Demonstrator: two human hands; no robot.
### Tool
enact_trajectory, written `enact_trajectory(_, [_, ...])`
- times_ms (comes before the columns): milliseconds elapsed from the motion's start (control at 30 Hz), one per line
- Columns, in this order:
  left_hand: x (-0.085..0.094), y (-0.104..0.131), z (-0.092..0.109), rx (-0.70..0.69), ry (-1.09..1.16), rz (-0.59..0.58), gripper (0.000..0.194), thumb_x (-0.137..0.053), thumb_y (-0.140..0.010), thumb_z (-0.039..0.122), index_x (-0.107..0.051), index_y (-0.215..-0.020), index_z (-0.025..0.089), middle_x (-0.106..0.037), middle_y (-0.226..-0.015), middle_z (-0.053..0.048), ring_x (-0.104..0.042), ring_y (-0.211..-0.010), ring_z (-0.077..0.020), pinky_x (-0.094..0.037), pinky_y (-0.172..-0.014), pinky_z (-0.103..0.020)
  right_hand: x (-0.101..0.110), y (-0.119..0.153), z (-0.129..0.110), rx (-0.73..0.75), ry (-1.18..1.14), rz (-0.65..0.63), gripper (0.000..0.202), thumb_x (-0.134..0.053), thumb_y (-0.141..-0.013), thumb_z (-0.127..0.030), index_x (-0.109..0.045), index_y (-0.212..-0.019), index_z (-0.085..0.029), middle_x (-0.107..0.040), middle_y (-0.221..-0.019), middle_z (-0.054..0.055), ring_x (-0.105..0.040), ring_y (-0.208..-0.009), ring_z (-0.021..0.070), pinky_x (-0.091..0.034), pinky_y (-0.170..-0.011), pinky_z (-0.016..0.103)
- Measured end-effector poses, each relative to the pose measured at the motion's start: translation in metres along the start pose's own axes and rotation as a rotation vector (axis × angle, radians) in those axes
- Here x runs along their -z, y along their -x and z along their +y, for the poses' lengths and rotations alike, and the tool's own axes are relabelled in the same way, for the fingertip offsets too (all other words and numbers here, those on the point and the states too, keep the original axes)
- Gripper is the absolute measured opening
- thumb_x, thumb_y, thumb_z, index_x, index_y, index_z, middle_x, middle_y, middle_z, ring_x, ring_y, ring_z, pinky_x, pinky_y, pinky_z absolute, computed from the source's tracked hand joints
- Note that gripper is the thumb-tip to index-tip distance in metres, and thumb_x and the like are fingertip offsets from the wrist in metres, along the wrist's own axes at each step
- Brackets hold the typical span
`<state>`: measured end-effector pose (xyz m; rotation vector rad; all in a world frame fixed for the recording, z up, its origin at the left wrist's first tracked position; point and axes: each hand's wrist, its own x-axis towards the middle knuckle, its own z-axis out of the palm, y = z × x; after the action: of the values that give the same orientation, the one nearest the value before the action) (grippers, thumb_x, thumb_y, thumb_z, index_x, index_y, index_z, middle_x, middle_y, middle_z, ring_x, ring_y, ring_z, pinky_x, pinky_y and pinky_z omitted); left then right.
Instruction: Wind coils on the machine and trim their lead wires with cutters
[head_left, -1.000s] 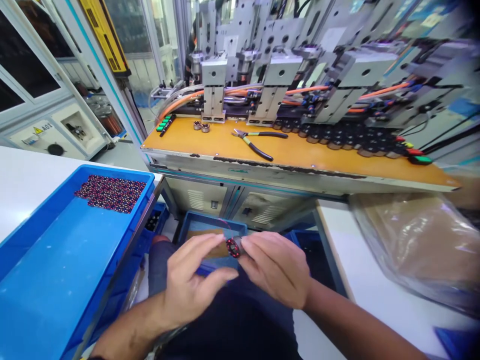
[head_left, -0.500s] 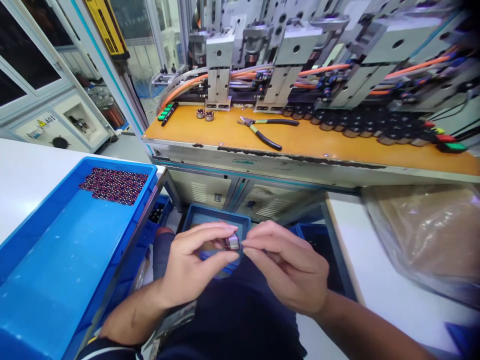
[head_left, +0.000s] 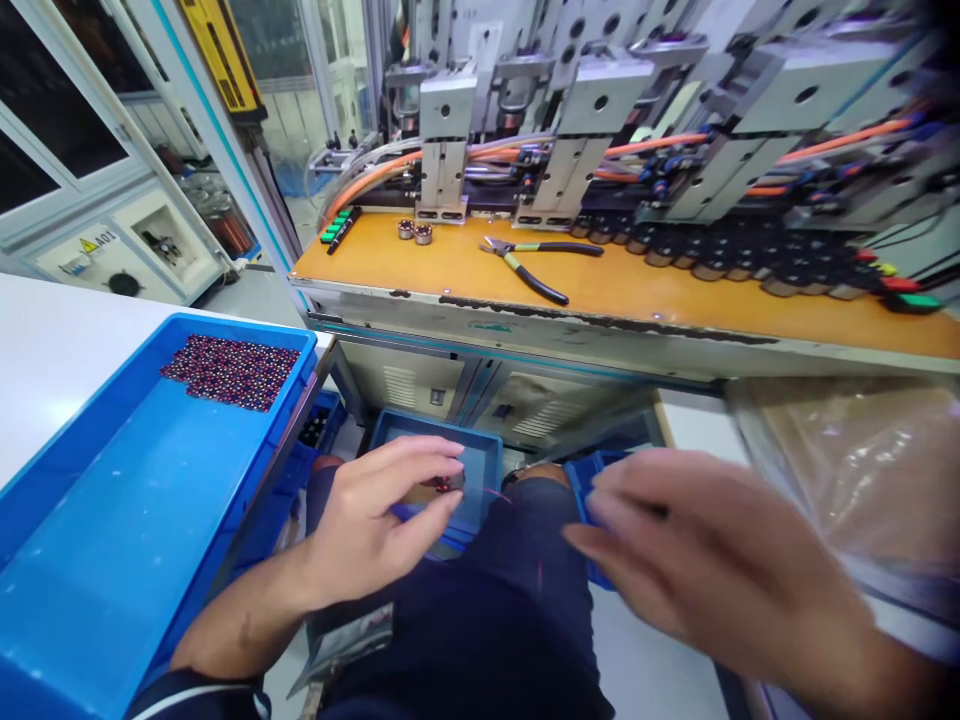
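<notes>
My left hand (head_left: 382, 510) pinches a small dark cylindrical part (head_left: 448, 483) between thumb and fingers, above a blue bin (head_left: 491, 450) on the floor. Thin reddish wires trail to the right of that part. My right hand (head_left: 690, 540) is raised at the right, blurred by motion, its thumb apart from the fingers and nothing visible between them. At the left, a large blue tray (head_left: 135, 500) holds a block of many small dark red parts (head_left: 232, 372).
An orange bench (head_left: 450, 265) crosses the front, with cutting pliers (head_left: 536, 265), two small round parts (head_left: 415, 232), green-marked pens (head_left: 340, 229) and a row of black-topped parts (head_left: 720, 258). Machine fixtures rise behind. Clear plastic wrapping (head_left: 862, 460) lies at the right.
My right hand has moved away from the small part, to the right, and its fingers have spread. My left hand has shifted slightly left, still holding the part.
</notes>
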<state>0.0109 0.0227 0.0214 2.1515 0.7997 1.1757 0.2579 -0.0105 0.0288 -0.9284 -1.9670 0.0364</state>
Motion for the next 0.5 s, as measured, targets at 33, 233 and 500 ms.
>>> enact_trajectory(33, [0.0, -0.002, 0.002, -0.026, -0.019, -0.022, 0.026, -0.07, -0.078, 0.006, -0.069, -0.103, 0.013, -0.074, -0.107, -0.014, -0.072, -0.096, -0.0185, -0.06, -0.084, -0.028, 0.001, -0.006, -0.001, 0.218, 0.138, -0.039, 0.019, -0.075, -0.079, -0.019, -0.073, -0.096, -0.028, -0.071, -0.093, 0.0, -0.063, -0.085, 0.0171, -0.053, -0.081, 0.031])
enact_trajectory(233, [-0.001, -0.002, 0.006, -0.028, 0.022, -0.062, 0.028, -0.071, -0.077, 0.006, -0.069, -0.104, 0.014, -0.076, -0.103, -0.011, -0.072, -0.098, -0.0182, -0.06, -0.087, -0.027, -0.019, -0.035, -0.002, 0.478, 0.237, -0.201, 0.025, -0.044, -0.095, -0.013, -0.068, -0.088, -0.018, -0.066, -0.08, 0.006, -0.057, -0.074, 0.0183, -0.047, -0.067, 0.035])
enact_trajectory(500, [0.006, 0.012, -0.001, -0.037, 0.104, 0.024, 0.026, -0.072, -0.077, 0.003, -0.073, -0.099, 0.017, -0.074, -0.109, -0.011, -0.073, -0.088, -0.0163, -0.06, -0.079, -0.026, -0.02, -0.056, 0.007, -0.493, -0.627, -0.706, 0.033, -0.05, -0.097, -0.036, -0.065, -0.074, -0.017, -0.064, -0.067, 0.001, -0.059, -0.061, 0.0115, -0.048, -0.054, 0.022])
